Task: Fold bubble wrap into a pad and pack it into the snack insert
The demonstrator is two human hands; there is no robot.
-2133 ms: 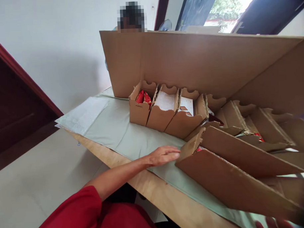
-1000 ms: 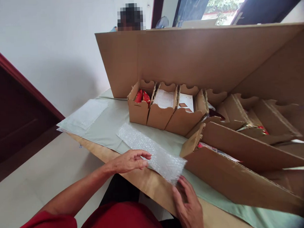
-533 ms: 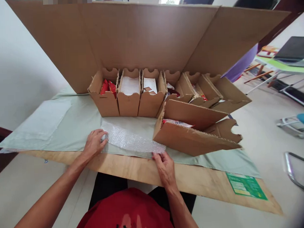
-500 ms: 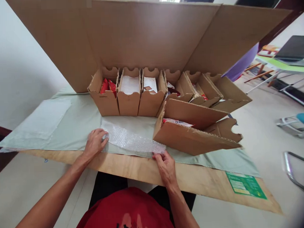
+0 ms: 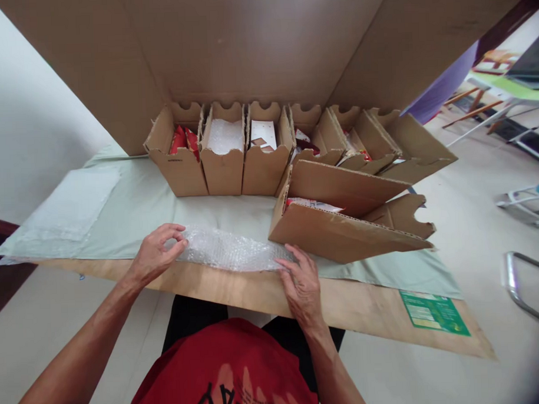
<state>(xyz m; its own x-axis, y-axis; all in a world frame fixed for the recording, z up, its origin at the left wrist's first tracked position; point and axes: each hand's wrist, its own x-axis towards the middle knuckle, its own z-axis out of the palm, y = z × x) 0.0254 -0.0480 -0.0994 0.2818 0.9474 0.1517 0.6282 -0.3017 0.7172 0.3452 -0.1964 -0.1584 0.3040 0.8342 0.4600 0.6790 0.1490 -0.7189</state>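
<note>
A long strip of bubble wrap [image 5: 231,249] lies across the front edge of the cloth-covered table. At its left end is my left hand [image 5: 158,251], thumb and forefinger curled in and gripping the edge of the wrap. My right hand [image 5: 302,283] rests at the other end, fingers spread and touching the wrap from above without closing on it. Just beyond that hand, a larger cardboard box [image 5: 345,234] lies slanted, with a red-and-white packet [image 5: 314,205] inside.
Several upright cardboard bins stand in a row behind, holding red packets [image 5: 184,140], folded bubble wrap [image 5: 225,136] and a white box [image 5: 262,133]. A tall cardboard panel [image 5: 255,49] rises at the back. Flat bubble wrap sheets [image 5: 70,203] are stacked at left.
The bubble wrap strip has come nearer the table's front edge. My right hand's fingers have spread and moved up onto its end. The view has tilted down slightly.
</note>
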